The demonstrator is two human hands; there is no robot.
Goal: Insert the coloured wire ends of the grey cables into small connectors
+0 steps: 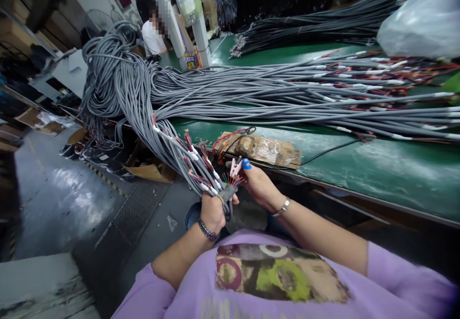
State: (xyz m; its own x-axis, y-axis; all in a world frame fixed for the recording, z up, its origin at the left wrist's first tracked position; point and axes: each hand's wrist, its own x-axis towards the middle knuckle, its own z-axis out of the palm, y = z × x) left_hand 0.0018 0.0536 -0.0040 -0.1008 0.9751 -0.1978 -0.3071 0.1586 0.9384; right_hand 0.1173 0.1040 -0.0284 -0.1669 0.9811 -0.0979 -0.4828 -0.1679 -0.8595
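Observation:
My left hand [214,209] is wrapped round the end of a grey cable [227,193], with more grey cables close beside it. Thin coloured wires [233,181] fan out of that cable's end. My right hand [259,185], a blue cover on one fingertip, is closed at the tips of these wires. A pale pink clip [235,167] is just left of the blue fingertip, at the bench edge. Other cable ends [196,156] with white sleeves and coloured wires lie up and left of my left hand.
Grey cables [251,91] run along the green bench [359,165] and hang over its left end. A wooden block [275,150] sits at the front edge. Dark cables [305,29] and a plastic bag [424,22] lie behind. A person [154,36] is beyond.

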